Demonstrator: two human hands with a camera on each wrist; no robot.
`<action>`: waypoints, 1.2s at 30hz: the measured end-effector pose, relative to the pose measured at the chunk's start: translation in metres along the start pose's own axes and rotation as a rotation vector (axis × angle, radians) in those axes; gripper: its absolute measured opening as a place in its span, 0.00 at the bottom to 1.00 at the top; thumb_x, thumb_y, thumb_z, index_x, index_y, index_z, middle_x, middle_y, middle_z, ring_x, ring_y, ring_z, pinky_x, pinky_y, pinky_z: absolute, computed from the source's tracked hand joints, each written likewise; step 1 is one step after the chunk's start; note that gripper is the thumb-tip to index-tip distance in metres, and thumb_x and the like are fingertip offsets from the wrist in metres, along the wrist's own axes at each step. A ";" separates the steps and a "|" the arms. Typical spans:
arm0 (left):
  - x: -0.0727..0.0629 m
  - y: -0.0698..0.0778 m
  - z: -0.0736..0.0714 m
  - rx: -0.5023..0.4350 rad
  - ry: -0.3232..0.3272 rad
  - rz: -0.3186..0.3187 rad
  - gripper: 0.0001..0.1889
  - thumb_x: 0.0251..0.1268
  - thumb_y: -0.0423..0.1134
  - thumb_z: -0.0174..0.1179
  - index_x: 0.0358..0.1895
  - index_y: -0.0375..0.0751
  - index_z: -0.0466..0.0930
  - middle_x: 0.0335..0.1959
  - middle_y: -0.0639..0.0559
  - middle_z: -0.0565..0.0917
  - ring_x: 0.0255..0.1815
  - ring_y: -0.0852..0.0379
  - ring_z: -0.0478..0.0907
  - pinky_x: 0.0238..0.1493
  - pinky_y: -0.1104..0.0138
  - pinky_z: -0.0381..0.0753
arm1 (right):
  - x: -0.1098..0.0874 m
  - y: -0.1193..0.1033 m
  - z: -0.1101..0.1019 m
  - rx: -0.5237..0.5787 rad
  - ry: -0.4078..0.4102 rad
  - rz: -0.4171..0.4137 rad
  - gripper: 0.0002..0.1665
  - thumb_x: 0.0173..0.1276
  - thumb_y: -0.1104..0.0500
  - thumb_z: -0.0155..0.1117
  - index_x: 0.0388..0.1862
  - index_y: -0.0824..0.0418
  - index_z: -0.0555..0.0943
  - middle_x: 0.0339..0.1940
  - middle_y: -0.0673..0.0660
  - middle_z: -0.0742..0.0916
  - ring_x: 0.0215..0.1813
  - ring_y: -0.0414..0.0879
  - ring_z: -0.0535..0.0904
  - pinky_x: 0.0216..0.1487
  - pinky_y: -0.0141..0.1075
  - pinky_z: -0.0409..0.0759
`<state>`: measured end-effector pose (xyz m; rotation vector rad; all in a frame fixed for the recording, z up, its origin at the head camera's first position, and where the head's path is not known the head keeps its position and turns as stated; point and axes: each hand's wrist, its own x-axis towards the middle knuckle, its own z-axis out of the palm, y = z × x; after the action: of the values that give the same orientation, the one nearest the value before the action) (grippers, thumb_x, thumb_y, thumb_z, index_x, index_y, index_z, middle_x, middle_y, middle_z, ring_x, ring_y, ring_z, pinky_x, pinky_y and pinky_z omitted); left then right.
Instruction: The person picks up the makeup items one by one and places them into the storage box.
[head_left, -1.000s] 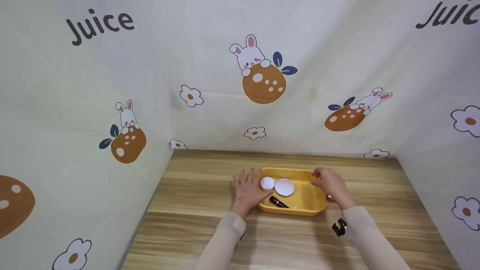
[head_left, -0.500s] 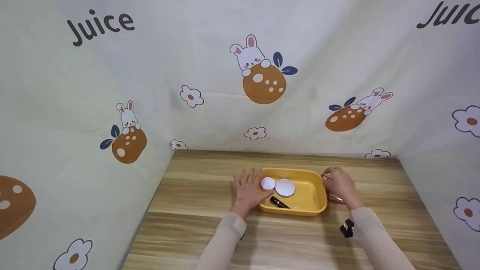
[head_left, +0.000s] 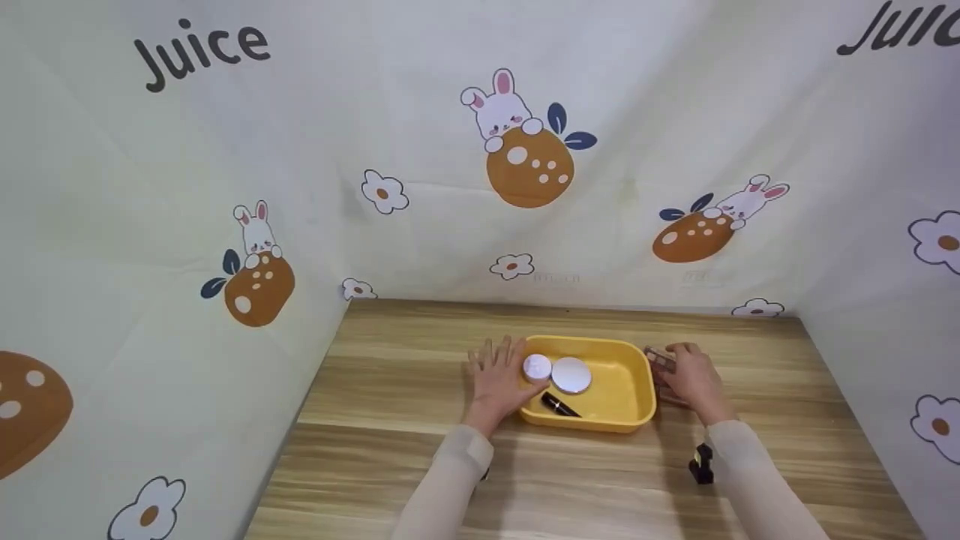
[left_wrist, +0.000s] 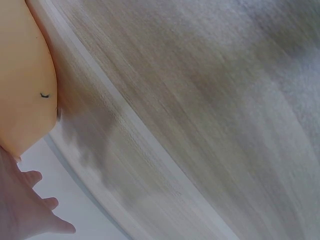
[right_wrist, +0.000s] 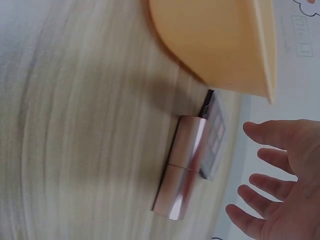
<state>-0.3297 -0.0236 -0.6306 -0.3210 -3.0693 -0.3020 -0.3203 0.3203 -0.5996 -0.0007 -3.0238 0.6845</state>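
My left hand rests at the left rim of a yellow plastic tray, its fingers spread. Inside the tray are a small round white container, a larger round white compact and a black tube with a thin light band. Just right of the tray, my right hand is held with fingers apart and nothing between them. Near it on the table lie an eyeshadow palette and a rose-gold lipstick tube, side by side. In the head view the hand partly covers both.
The wood-grain table carries the tray near its back edge. A pale printed cloth with rabbits and flowers encloses the back and both sides. A black device sits under the right wrist.
My right hand has moved right, from over the tray's right end to beside it. The palette, in its fingers half a second ago, now lies on the table, released. The left hand stays put.
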 end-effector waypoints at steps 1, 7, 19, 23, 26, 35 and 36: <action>0.000 0.000 0.000 0.003 -0.005 -0.001 0.50 0.57 0.80 0.46 0.80 0.59 0.51 0.81 0.48 0.58 0.81 0.35 0.49 0.75 0.32 0.49 | 0.000 0.002 0.002 -0.001 -0.005 -0.001 0.30 0.63 0.60 0.69 0.60 0.75 0.73 0.60 0.79 0.75 0.57 0.77 0.74 0.60 0.65 0.74; 0.000 0.000 0.000 0.001 -0.011 -0.002 0.50 0.58 0.79 0.46 0.81 0.60 0.48 0.81 0.48 0.57 0.82 0.35 0.48 0.75 0.32 0.46 | 0.002 0.009 0.011 -0.005 -0.043 0.001 0.35 0.62 0.59 0.71 0.62 0.78 0.71 0.61 0.81 0.74 0.59 0.78 0.73 0.62 0.66 0.73; -0.001 0.001 0.000 -0.007 -0.014 -0.006 0.49 0.58 0.79 0.46 0.80 0.60 0.50 0.82 0.48 0.56 0.82 0.35 0.47 0.75 0.32 0.45 | 0.013 0.014 0.015 -0.083 -0.148 -0.004 0.39 0.63 0.56 0.68 0.66 0.78 0.67 0.66 0.80 0.72 0.65 0.76 0.70 0.61 0.68 0.72; -0.002 0.002 0.000 -0.006 -0.013 -0.002 0.49 0.58 0.79 0.46 0.80 0.60 0.50 0.82 0.49 0.56 0.82 0.35 0.48 0.75 0.31 0.45 | 0.016 0.015 0.017 -0.083 -0.139 -0.020 0.33 0.62 0.57 0.69 0.60 0.76 0.73 0.60 0.76 0.78 0.61 0.73 0.75 0.57 0.66 0.75; -0.002 0.001 0.000 -0.009 -0.002 0.004 0.49 0.58 0.79 0.47 0.80 0.60 0.51 0.81 0.48 0.57 0.81 0.35 0.50 0.74 0.31 0.45 | 0.018 0.016 0.017 -0.061 -0.143 -0.015 0.29 0.61 0.57 0.69 0.57 0.73 0.76 0.57 0.74 0.81 0.58 0.71 0.78 0.55 0.66 0.76; -0.001 0.001 0.000 -0.002 0.000 0.002 0.50 0.58 0.79 0.48 0.80 0.59 0.51 0.81 0.48 0.57 0.81 0.35 0.50 0.75 0.31 0.46 | 0.022 0.017 0.019 -0.057 -0.139 -0.060 0.33 0.58 0.56 0.72 0.58 0.75 0.77 0.52 0.75 0.81 0.55 0.71 0.79 0.57 0.64 0.76; -0.001 0.001 -0.001 0.000 0.001 0.001 0.50 0.58 0.79 0.48 0.80 0.59 0.51 0.81 0.48 0.57 0.81 0.35 0.50 0.75 0.31 0.46 | 0.022 0.018 0.019 -0.063 -0.136 -0.064 0.34 0.58 0.56 0.72 0.58 0.75 0.76 0.52 0.75 0.81 0.54 0.71 0.79 0.57 0.63 0.77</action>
<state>-0.3288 -0.0230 -0.6300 -0.3220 -3.0683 -0.3016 -0.3436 0.3281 -0.6237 0.1456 -3.1574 0.6072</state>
